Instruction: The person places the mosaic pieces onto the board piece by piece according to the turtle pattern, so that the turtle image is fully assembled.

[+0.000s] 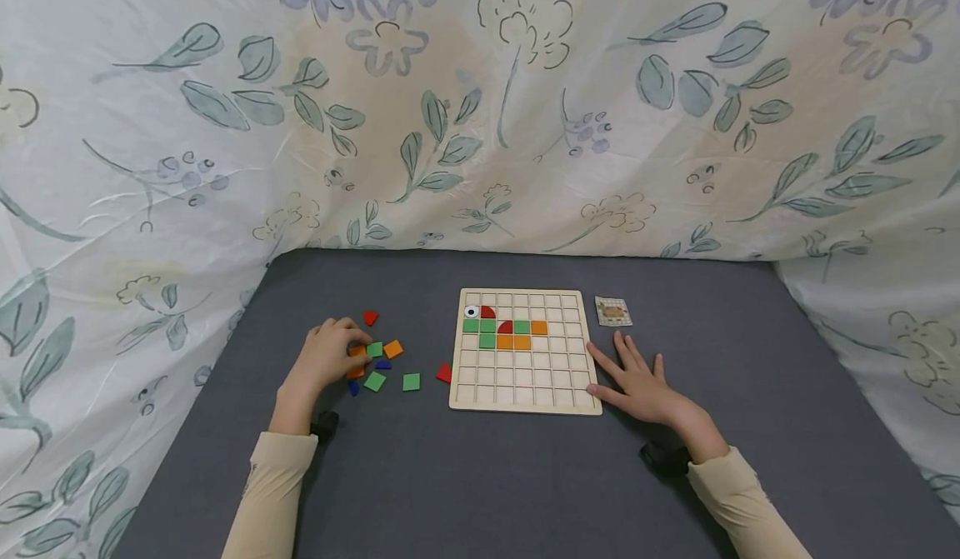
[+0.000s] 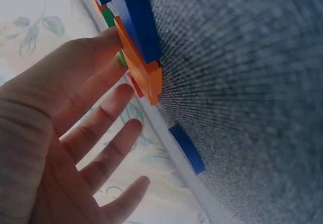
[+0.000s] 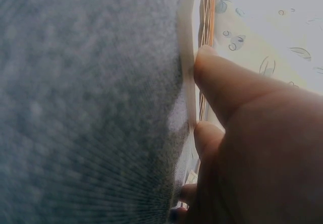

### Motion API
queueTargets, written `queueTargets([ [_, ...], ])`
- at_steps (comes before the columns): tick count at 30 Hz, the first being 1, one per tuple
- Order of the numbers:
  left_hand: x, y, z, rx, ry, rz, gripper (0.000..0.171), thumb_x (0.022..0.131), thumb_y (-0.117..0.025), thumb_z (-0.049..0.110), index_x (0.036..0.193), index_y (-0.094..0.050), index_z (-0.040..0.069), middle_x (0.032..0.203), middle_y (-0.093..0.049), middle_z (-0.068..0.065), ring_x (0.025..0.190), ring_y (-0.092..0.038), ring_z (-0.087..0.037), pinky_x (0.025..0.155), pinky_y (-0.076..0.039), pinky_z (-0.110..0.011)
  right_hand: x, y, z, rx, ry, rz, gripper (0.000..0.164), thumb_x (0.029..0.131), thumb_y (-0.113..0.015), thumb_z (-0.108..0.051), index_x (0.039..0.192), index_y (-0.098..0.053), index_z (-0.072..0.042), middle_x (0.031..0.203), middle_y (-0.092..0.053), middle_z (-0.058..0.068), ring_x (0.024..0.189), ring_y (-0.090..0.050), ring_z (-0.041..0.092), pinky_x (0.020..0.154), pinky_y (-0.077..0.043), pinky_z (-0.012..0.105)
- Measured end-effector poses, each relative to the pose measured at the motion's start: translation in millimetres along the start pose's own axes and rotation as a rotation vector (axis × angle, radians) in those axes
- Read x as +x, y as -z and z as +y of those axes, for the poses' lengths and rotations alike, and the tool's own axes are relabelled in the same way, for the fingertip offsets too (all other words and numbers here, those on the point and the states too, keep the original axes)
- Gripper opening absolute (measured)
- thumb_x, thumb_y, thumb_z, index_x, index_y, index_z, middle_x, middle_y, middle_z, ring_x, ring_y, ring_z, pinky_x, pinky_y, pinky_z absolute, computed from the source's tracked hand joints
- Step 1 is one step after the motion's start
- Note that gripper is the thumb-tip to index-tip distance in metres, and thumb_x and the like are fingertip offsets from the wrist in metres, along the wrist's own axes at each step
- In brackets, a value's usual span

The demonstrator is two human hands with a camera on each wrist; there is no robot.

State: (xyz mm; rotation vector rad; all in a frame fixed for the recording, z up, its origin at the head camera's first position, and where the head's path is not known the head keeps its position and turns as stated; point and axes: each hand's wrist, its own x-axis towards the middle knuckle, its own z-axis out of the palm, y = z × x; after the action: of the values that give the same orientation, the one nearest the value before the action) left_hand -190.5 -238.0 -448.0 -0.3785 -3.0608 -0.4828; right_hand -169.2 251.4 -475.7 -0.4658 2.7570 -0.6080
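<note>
Toward the left edge of the worktop [image 1: 412, 476], the left hand [image 1: 327, 357] has thumb and index finger at an orange tile [image 1: 357, 351]; I cannot tell whether they grip it. A green tile [image 1: 375, 349] lies close by, so a careless pinch may scatter this crowded group. A red tile [image 1: 444, 373] lies at the left edge of the board [image 1: 540, 388]. Beyond the board's right edge lies a small card [image 1: 613, 311]. The right hand [image 1: 643, 386], fingers loosely spread, touches that edge; pushing too hard could slide the board.

Left of the frame's centre, the left hand [image 1: 327, 354] bends its fingers; right of centre, the right hand [image 1: 637, 386] spreads its own.
</note>
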Motion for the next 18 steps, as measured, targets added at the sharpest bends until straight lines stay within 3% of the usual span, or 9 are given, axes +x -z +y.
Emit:
queueTargets([
  [8, 3.1, 0.8, 4.7, -0.004, -0.045, 0.044, 0.022, 0.078, -0.075, 0.022, 0.097, -0.073, 0.012, 0.099, -0.06, -0.006, 0.093, -0.05, -0.028, 0.094, -0.031, -0.062, -1, 1, -1, 0.011, 0.021, 0.007, 0.073, 0.09, -0.048, -0.053, 0.149, -0.02, -0.021, 0.152, 0.004, 0.026, 0.138, 0.004, 0.047, 0.095, 0.011, 0.074],
  [18, 15.6, -2.8, 28.3, 0.014, -0.114, 0.06, 0.026, 0.079, -0.074, 0.028, 0.101, -0.072, 0.016, 0.102, -0.061, -0.005, 0.097, -0.052, -0.027, 0.097, -0.031, -0.059, -1, -1, 1, 0.007, 0.019, 0.013, 0.073, 0.09, -0.047, -0.055, 0.149, -0.02, -0.021, 0.152, 0.004, 0.025, 0.138, 0.004, 0.046, 0.095, 0.01, 0.074],
])
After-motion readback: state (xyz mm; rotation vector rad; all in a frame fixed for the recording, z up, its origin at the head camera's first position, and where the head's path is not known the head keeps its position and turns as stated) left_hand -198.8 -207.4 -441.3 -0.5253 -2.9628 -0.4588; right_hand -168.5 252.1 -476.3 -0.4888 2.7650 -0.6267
